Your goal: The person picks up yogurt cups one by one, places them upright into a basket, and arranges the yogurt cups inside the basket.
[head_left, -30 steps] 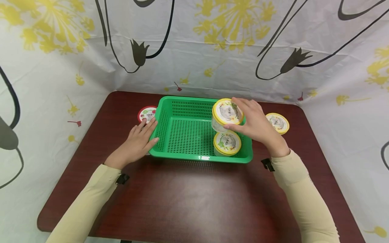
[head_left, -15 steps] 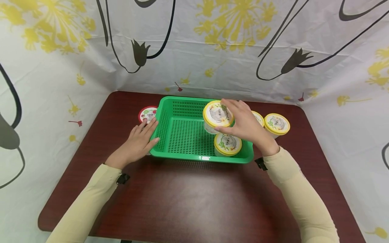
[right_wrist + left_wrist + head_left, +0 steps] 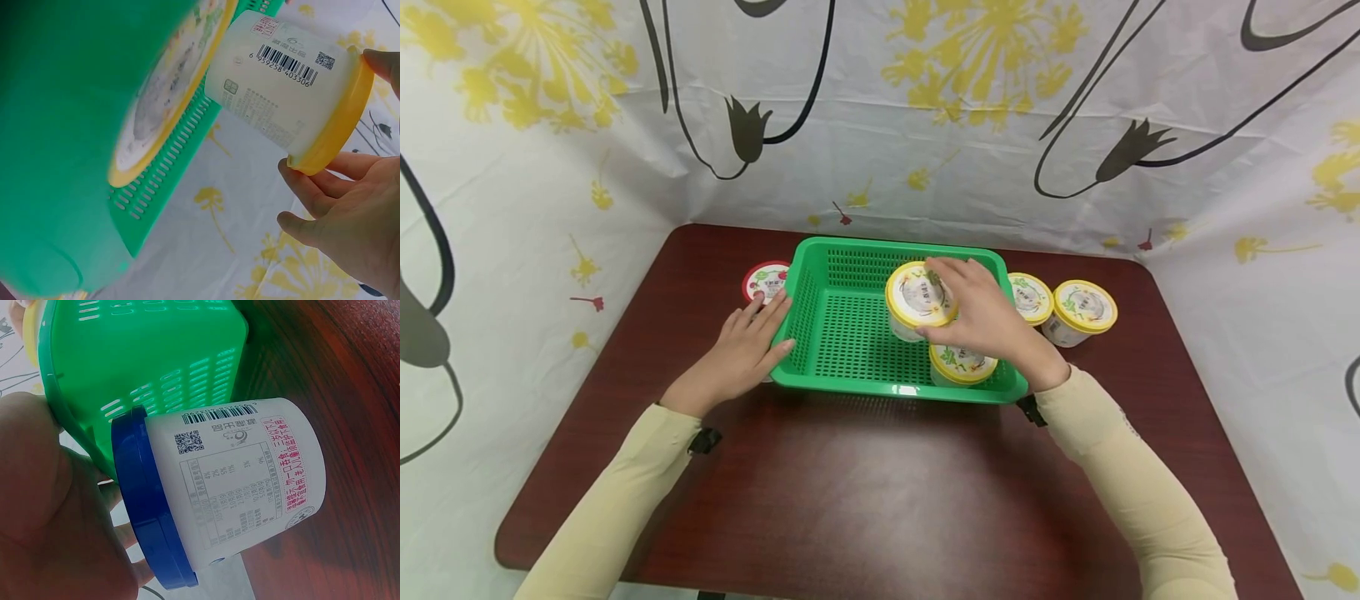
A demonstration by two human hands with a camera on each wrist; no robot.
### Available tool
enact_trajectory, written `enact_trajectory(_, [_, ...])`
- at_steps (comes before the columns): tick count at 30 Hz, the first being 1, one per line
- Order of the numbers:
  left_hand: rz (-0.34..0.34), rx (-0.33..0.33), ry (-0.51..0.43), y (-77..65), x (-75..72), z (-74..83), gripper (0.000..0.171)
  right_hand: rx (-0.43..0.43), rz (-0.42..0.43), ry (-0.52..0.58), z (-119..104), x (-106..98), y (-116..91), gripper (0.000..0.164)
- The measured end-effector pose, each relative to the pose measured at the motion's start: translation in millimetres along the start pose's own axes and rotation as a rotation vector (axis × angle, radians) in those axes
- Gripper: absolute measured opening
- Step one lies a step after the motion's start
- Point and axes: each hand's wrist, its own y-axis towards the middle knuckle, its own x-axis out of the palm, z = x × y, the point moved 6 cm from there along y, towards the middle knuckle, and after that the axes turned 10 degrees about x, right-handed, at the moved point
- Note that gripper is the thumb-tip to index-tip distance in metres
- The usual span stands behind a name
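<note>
My right hand [image 3: 981, 312] pinches a white paper cup with a yellow lid [image 3: 917, 293] by its lid, over the right half of a green perforated basket [image 3: 880, 390]. In the right wrist view, thumb and fingers grip the lid edge of this cup [image 3: 275, 81], which bears a barcode. Another yellow-lidded cup [image 3: 962, 368] stands in the basket's near right corner, partly covered by the held one. My left hand [image 3: 737, 358] rests with straight fingers at the basket's left rim. Below it, the left wrist view shows a blue-lidded cup [image 3: 231, 481] beside the basket, hidden in the head view.
Two yellow-lidded cups, one nearer [image 3: 1030, 298] and one farther right [image 3: 1084, 308], stand outside the basket's right side. A red-lidded cup [image 3: 766, 279] stands left of it. The dark red table [image 3: 880, 492] is backed by a patterned white cloth [image 3: 880, 108].
My right hand has moved left and slightly nearer with the held cup, from the basket's right side toward its middle. More of the cups at the right now shows. My left hand has stayed put.
</note>
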Motion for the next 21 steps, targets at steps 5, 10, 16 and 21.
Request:
enact_trajectory(5, [0.005, -0.001, -0.003, 0.1, -0.3, 0.2, 0.069, -0.007, -0.020, -0.004, -3, 7, -1, 0.091])
enact_trajectory(10, [0.003, -0.004, -0.005, 0.4, -0.4, 0.8, 0.069, -0.002, -0.050, -0.006, -5, 14, -2, 0.092])
enact_trajectory(16, [0.001, -0.007, -0.004, 0.4, -0.6, 0.8, 0.069, -0.015, -0.078, -0.027, -4, 25, -5, 0.094])
enact_trajectory(21, [0.000, -0.007, -0.009, 0.2, -0.7, 1.3, 0.069, -0.040, -0.073, -0.035, -5, 34, -7, 0.095])
